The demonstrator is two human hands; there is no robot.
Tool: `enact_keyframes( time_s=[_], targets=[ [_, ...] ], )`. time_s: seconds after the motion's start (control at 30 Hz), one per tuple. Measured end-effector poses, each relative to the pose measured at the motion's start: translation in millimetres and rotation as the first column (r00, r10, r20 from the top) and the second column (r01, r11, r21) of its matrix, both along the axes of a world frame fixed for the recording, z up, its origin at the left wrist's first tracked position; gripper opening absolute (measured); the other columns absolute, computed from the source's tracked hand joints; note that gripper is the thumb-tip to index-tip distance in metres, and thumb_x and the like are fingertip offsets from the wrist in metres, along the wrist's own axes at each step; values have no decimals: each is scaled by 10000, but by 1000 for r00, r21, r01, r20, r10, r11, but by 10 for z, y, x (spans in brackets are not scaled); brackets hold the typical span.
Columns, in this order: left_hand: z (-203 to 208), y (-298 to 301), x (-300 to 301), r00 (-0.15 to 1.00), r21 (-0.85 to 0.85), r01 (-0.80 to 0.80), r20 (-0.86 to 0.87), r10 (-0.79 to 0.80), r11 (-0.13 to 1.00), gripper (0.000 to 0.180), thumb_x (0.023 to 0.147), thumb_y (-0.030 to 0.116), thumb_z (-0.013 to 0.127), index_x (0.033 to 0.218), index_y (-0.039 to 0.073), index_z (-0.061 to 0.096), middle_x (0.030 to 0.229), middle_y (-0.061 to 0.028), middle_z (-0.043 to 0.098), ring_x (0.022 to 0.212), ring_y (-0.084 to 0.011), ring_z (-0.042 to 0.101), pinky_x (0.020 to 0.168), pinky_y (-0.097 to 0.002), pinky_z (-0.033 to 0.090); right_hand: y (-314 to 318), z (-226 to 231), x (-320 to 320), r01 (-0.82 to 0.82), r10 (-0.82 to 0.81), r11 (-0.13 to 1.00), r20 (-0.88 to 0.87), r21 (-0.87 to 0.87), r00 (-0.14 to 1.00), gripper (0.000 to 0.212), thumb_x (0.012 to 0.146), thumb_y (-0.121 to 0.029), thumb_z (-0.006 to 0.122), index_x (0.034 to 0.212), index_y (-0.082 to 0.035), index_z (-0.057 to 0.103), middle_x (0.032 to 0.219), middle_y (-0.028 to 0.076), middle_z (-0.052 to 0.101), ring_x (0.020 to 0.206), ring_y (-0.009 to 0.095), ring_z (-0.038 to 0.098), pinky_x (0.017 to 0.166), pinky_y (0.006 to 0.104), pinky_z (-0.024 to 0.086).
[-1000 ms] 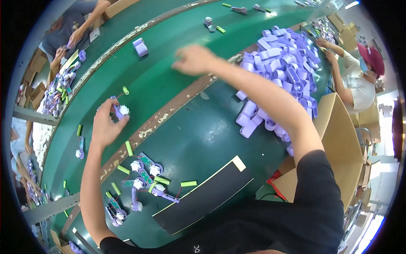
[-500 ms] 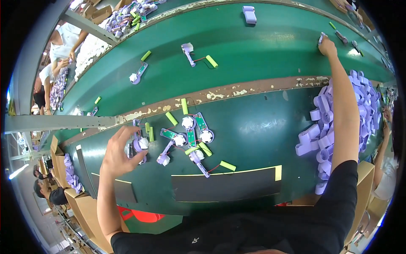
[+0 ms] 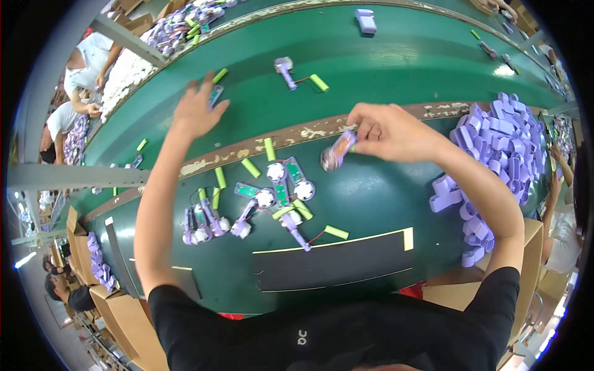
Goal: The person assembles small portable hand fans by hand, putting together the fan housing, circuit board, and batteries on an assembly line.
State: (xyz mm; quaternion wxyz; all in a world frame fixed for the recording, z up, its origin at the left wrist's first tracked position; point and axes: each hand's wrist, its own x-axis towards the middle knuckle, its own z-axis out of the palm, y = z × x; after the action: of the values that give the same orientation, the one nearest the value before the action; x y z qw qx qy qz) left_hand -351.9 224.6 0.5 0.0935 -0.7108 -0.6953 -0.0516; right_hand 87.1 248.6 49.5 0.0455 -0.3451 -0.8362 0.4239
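My right hand [image 3: 396,133] pinches a small purple device housing [image 3: 337,152], shaped like a handle with a round end, above the near side of the belt's edge rail. My left hand [image 3: 197,114] is over the green belt with fingers spread, right at another purple housing with a circuit board [image 3: 215,96], partly hidden by the hand. A green cylindrical battery [image 3: 220,75] lies just past its fingertips. On the table between my arms are several open purple housings [image 3: 247,216] with green boards, round white parts and wired green batteries [image 3: 250,167].
Purple shells form a large heap [image 3: 495,148] on the right. Across the belt [image 3: 396,68] lie another wired housing [image 3: 286,73] and a purple case [image 3: 365,21]. A black mat [image 3: 334,263] lies at the table's near edge. A grey post [image 3: 74,178] stands left; co-workers sit beyond.
My right hand has come back from the far right of the belt with a purple housing. My left hand has left the housings on the table and moved up over the belt.
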Motion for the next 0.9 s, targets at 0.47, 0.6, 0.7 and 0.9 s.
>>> enact_keyframes(
  time_s=[0.47, 0.6, 0.7, 0.9],
  targets=[
    [362, -1007, -66, 924, -94, 20, 383, 17, 995, 207, 1002, 236, 635, 1024, 37, 583, 944, -202, 703, 904, -405, 695, 786, -523, 514, 511, -1045, -1339, 476, -474, 545, -215, 690, 854, 376, 893, -393, 773, 933, -24, 717, 992, 195, 633, 992, 361, 661, 806, 507, 543],
    [799, -1817, 185, 906, -270, -32, 398, 141, 962, 190, 966, 192, 672, 1008, 32, 579, 913, -185, 694, 856, -384, 694, 772, -498, 521, 639, -1181, -1365, 471, -485, 507, -213, 722, 848, 206, 888, -250, 756, 895, -47, 723, 966, 126, 641, 904, 342, 685, 781, 501, 529],
    [701, -2147, 268, 887, -359, 5, 432, 161, 934, 195, 942, 180, 686, 993, 26, 578, 917, -183, 689, 841, -383, 689, 758, -498, 519, 585, -1109, -1137, 421, -353, 433, -280, 797, 893, 155, 907, -216, 739, 905, -61, 730, 974, 86, 644, 911, 298, 687, 768, 473, 518],
    [561, -2347, 657, 979, 19, 68, 192, -71, 997, 300, 889, 97, 738, 1154, -1, 635, 971, -204, 660, 873, -402, 666, 788, -521, 522, -71, -523, -797, 446, -80, 227, -439, 866, 895, 176, 852, -166, 814, 989, -71, 757, 957, 33, 646, 810, 224, 662, 747, 390, 498]
  ],
)
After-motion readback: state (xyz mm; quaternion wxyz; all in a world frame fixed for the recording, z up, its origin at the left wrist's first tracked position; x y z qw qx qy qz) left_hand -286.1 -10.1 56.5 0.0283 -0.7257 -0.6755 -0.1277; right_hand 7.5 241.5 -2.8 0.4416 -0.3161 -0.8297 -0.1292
